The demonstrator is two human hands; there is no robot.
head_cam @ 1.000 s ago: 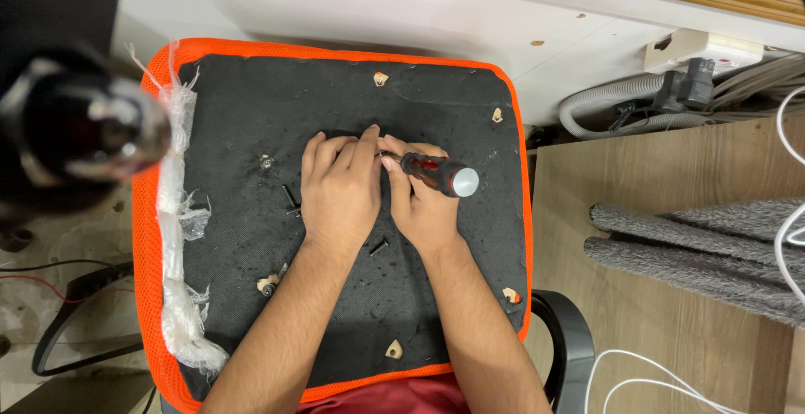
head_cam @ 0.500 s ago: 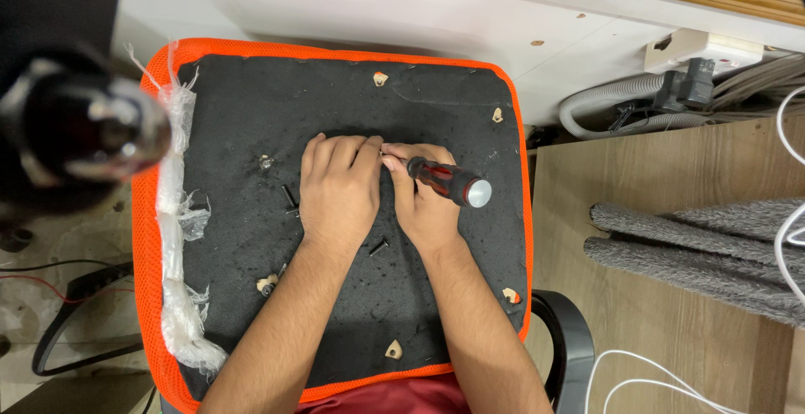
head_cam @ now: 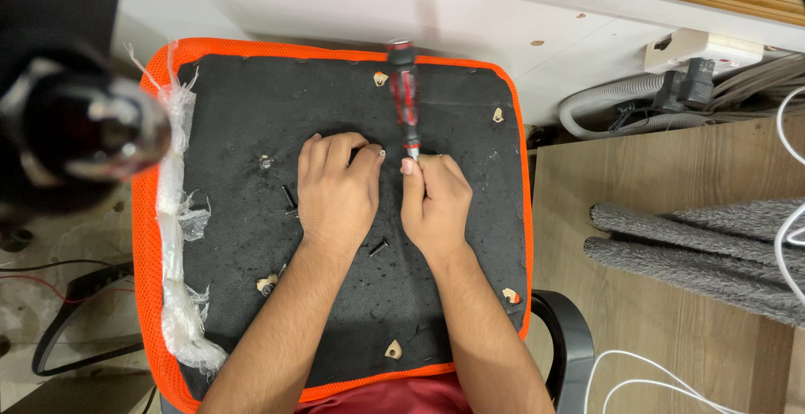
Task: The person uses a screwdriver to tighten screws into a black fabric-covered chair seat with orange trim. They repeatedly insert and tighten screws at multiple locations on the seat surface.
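An upturned chair seat (head_cam: 226, 129) with a black underside and an orange mesh edge lies in front of me. My right hand (head_cam: 434, 204) grips the shaft end of a red and black screwdriver (head_cam: 403, 95), whose handle points away from me. My left hand (head_cam: 337, 189) rests on the black surface beside it, fingers curled, pinching a small screw (head_cam: 381, 153) near the screwdriver tip. Loose black screws (head_cam: 290, 198) lie left of my left hand, and another (head_cam: 379, 248) lies between my wrists.
Torn clear plastic wrap (head_cam: 178, 213) hangs along the seat's left edge. A blurred dark round object (head_cam: 80, 124) fills the near left. A grey hose (head_cam: 620, 99) and wall socket (head_cam: 704, 53) sit at right, a grey mat (head_cam: 696, 246) on the wooden floor, a black armrest (head_cam: 570, 338) below.
The screwdriver has swung from lying tilted to the right over my right hand to pointing away from me, handle up toward the seat's far edge. My hands have drawn slightly apart.
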